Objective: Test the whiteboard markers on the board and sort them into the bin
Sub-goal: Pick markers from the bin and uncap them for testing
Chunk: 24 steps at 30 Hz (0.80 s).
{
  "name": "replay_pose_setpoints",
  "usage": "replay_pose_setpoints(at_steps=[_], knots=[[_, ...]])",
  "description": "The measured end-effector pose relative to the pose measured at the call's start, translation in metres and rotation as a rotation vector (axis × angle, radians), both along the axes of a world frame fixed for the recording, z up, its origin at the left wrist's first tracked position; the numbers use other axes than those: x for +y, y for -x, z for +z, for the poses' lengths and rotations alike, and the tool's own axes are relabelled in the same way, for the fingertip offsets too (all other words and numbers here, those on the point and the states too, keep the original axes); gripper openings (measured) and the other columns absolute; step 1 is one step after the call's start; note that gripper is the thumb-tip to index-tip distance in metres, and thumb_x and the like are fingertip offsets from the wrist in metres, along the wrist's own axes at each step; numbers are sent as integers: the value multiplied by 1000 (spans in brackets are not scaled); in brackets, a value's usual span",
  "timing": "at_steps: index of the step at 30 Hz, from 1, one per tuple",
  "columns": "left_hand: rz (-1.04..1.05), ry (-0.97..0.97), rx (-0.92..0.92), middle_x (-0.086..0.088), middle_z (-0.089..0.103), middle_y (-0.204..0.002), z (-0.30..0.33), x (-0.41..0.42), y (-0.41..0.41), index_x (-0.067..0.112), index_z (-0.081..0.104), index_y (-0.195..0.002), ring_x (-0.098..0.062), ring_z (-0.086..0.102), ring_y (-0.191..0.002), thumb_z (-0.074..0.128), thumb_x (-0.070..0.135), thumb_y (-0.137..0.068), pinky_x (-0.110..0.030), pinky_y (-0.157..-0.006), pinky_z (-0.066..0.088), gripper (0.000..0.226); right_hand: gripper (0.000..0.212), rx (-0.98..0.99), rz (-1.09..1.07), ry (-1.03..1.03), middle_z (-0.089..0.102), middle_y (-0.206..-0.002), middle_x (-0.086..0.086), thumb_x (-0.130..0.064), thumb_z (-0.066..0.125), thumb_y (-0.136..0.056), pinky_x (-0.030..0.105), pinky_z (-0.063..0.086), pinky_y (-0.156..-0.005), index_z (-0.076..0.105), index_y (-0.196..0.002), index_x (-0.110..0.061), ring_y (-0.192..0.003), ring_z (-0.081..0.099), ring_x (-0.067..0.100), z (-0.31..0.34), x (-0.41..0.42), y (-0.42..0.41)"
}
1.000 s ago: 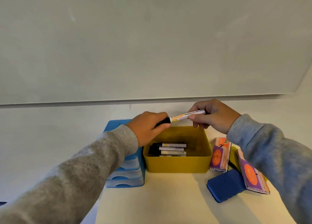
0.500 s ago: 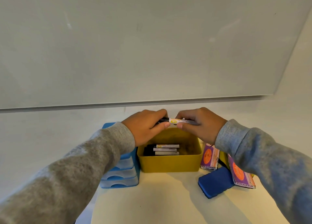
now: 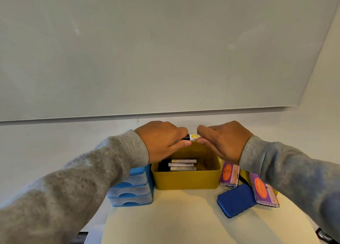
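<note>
Centrally, I am seeing the left hand (image 3: 161,140) and right hand (image 3: 223,139) both pinching one marker (image 3: 192,137), hovering over the yellow bin (image 3: 186,180), three markers (image 3: 182,165) lying inside

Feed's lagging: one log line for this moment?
left hand: grips cap end | right hand: grips barrel | white-barrelled black-capped marker: held above yellow plastic bin | board: unmarked

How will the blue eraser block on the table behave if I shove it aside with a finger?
The blue eraser lies flat on the table, so it should slide, not roll or tip. It looks like soft foam or felt, probably light. A packaged eraser seems to lean on its far edge and may shift too.
</note>
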<state>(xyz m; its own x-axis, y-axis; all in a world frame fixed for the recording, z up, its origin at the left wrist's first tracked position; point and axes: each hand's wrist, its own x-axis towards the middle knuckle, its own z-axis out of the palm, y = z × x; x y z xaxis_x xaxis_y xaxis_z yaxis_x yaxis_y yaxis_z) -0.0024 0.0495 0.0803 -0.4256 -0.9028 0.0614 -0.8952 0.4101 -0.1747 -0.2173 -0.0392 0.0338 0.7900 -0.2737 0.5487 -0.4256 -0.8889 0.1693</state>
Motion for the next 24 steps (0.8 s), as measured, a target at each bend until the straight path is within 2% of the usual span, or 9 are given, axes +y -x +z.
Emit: replay_pose_setpoints(at_steps=[3,6,9,11,14,17,19,24], knots=[[3,7,41,6,52,-77,0,3,2,28,42,-93,-10,48,-66,25,53,-103,-31,-65,42,31,42,-28,52,110,52,-59,-6,-50,14,-107,24,42,-36,44,-95,-23,-37,41,14,1,-4,-2],[-10,-47,210,7,51,-71,1,9,-4,31,43,-83,-9,49,-62,28,51,-102,-31,-63,44,32,41,-60,41,155,53,-60,-6,-50,17,-107,23,38,-36,45,-95,-22,-37,39,15,0,-11,9],[14,-29,407,6,46,-62,3,12,-28,27,43,-73,-10,44,-54,31,50,-103,-30,-59,41,39,43,-134,-125,87,56,-63,-5,-55,14,-106,29,45,-38,43,-98,-25,-40,42,16,-7,-23,38],[66,-1,439,5,44,-60,0,11,-38,24,43,-71,-11,42,-52,33,50,-101,-30,-57,38,41,45,-179,-208,21,54,-66,-7,-59,11,-104,33,50,-42,44,-101,-27,-45,44,16,-13,-27,49],[118,21,442,6,45,-60,-9,4,-37,27,40,-70,-11,43,-53,35,48,-102,-30,-56,37,39,46,-212,-202,-126,49,-75,-13,-60,15,-103,34,50,-53,49,-110,-30,-57,49,14,-18,-23,42],[125,77,420,6,50,-62,-16,-2,-32,31,40,-72,-12,49,-55,37,52,-102,-33,-56,42,37,31,-274,-171,-286,52,-81,-16,-49,33,-104,31,45,-58,47,-128,-35,-65,50,10,-17,-17,30],[151,121,405,8,52,-63,-18,-3,-33,31,40,-74,-11,51,-57,42,51,-100,-35,-57,45,33,31,-305,-166,-405,53,-78,-16,-37,47,-103,30,43,-58,44,-134,-37,-66,51,9,-13,-14,24],[193,301,490,10,49,-60,-15,-4,-36,32,35,-70,-9,48,-56,50,41,-99,-32,-54,43,34,17,-414,-150,-600,67,-80,-9,-29,74,-89,24,52,-62,66,-104,-34,-67,62,7,4,-2,15]])
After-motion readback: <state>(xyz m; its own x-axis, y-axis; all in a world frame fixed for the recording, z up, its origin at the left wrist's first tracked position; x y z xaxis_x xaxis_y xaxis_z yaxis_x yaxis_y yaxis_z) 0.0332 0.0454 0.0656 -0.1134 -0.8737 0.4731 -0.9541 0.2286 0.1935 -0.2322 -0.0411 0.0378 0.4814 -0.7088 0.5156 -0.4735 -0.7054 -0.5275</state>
